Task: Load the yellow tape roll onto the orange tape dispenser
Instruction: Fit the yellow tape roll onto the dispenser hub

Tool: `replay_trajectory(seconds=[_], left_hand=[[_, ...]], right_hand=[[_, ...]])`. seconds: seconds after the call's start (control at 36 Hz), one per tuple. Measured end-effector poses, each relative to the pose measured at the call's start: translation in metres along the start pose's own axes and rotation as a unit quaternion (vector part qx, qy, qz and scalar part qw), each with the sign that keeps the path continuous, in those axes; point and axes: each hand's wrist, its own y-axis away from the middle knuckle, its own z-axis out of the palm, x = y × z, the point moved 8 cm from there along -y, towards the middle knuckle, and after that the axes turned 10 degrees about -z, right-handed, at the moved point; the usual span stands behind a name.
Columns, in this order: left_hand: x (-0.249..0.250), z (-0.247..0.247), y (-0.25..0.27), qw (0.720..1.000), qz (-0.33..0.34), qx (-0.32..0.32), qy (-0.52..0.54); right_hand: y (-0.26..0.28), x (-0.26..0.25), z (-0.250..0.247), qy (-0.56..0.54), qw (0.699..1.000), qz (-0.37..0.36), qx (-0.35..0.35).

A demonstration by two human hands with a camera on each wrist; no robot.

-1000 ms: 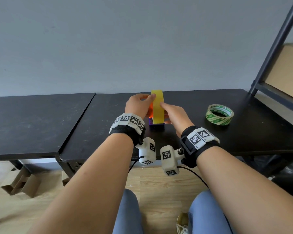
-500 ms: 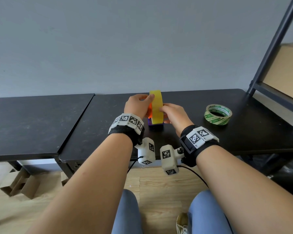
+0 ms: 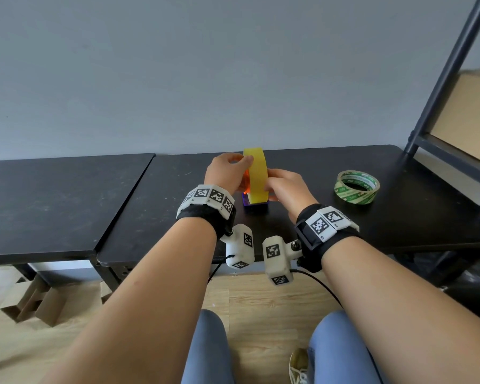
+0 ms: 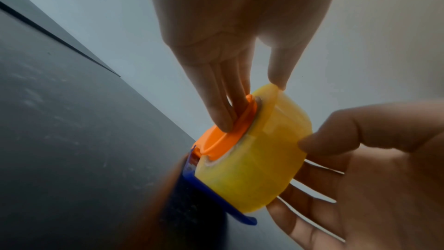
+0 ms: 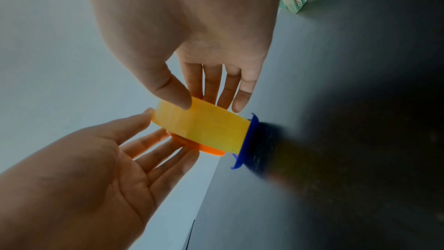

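Both hands pinching upright yellow tape roll (image 3: 257, 177), left hand (image 3: 224, 173) fingers on orange tape dispenser (image 4: 224, 134), right hand (image 3: 284, 187)

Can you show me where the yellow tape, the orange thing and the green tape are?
yellow tape roll (image 3: 257, 176), head view, on its outer yellow band.
orange tape dispenser (image 4: 220, 141), left wrist view, on its round orange side disc.
green tape roll (image 3: 356, 193), head view, on its printed side wall, lying flat.

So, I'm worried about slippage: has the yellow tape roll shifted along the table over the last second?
No. In the head view the yellow tape roll keeps the same gap to the green tape roll lying on the table.
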Motion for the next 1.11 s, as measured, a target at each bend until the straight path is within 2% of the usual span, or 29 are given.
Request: replay_trajectory(seconds=[0.36, 0.72, 0.92, 1.11], left_hand=[[-0.001, -0.002, 0.001, 1.0, -0.007, -0.001, 0.004], [-0.002, -0.001, 0.001, 1.0, -0.005, -0.008, 0.008], [0.001, -0.001, 0.006, 1.0, -0.004, -0.008, 0.003], [0.003, -0.001, 0.01, 1.0, -0.003, -0.006, -0.009]], right_hand=[[0.001, -0.001, 0.004, -0.03, 1.0, -0.002, -0.006], [-0.005, 0.003, -0.003, -0.001, 0.999, 0.009, 0.045], [-0.003, -0.004, -0.012, -0.016, 0.997, -0.035, 0.072], [0.001, -0.01, -0.008, 0.024, 0.997, -0.064, 0.034]])
